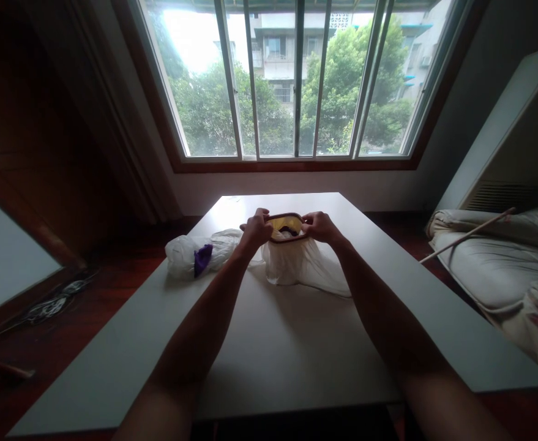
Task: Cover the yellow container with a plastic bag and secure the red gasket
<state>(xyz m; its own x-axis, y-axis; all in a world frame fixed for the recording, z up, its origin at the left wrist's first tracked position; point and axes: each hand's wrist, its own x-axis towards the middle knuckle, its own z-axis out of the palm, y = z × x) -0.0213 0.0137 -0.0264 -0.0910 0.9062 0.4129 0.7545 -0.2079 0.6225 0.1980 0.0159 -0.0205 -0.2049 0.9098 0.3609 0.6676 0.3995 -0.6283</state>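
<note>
A basket-like container with a dark rim point(287, 240) and a yellowish inside stands on the white table point(287, 343). A whitish translucent plastic bag point(291, 263) hangs below the rim and trails to the right across the tabletop. My left hand point(257, 228) is closed on the rim's left side. On the right side of the rim, my right hand point(321, 226) grips with bent fingers. Something dark lies inside the opening, too shaded to make out. Left of my left hand rests another crumpled plastic bag point(181, 252) with a purple piece point(202, 260) on it.
Behind the table is a wide window point(296, 92). A pale padded couch or mattress point(484, 263) with a thin stick point(468, 236) across it is at the right. Cables point(51, 306) lie on the dark red floor at the left.
</note>
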